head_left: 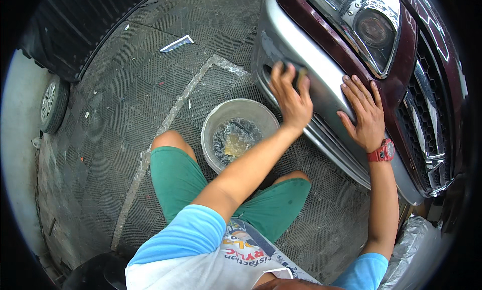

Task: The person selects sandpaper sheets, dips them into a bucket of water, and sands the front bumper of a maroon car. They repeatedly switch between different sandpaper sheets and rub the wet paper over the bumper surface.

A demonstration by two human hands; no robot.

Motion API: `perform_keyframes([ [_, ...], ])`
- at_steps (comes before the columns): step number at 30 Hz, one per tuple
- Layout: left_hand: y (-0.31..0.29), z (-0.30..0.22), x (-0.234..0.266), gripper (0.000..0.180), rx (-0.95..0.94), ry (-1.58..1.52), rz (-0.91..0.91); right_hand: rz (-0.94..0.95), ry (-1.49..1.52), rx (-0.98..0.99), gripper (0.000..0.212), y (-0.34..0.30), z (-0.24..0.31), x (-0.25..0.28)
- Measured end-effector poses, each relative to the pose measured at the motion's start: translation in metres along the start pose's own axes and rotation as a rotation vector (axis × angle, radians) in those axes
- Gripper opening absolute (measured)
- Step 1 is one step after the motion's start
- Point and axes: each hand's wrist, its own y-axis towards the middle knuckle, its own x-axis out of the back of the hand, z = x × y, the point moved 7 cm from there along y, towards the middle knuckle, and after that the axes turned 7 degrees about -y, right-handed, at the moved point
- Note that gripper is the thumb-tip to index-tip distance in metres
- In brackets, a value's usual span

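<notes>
My left hand (292, 101), its bent fingers blurred, is at the outer side of a silver-grey bumper (311, 54), close to a dark oval opening (268, 74). A small dark, olive-edged piece shows at its fingertips; its kind is too smeared to make out. Farther right, my right hand (365, 111) lies flat on the bumper's upper part, fingers stretched out and holding nothing. A red watch (385, 150) circles that wrist. Below my left hand, a round grey bucket (210, 126) stands between my knees, with water and a yellowish piece (236, 145) in it.
A maroon car front with a headlight (374, 28) and a honeycomb grille (433, 124) rises at the right. Dark ribbed matting (115, 119) covers the floor, with a blue-white strip (176, 43) on it. A wheel (52, 104) stands far left; silvery sheeting (409, 250) lies lower right.
</notes>
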Motion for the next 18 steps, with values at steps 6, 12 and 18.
perform_keyframes([
  [6, 0.109, 0.070, -0.001, 0.045, 0.406, -0.093, -0.048, -0.011, 0.014, -0.004, 0.062, 0.002, 0.002, -0.001],
  [12, 0.012, -0.003, -0.005, 0.051, 0.059, -0.038, -0.003, -0.007, -0.001, -0.007, 0.062, 0.000, -0.002, 0.000],
  [18, 0.132, 0.076, 0.003, 0.041, 0.504, -0.271, -0.035, -0.005, -0.005, -0.007, 0.061, 0.002, 0.001, -0.003],
])
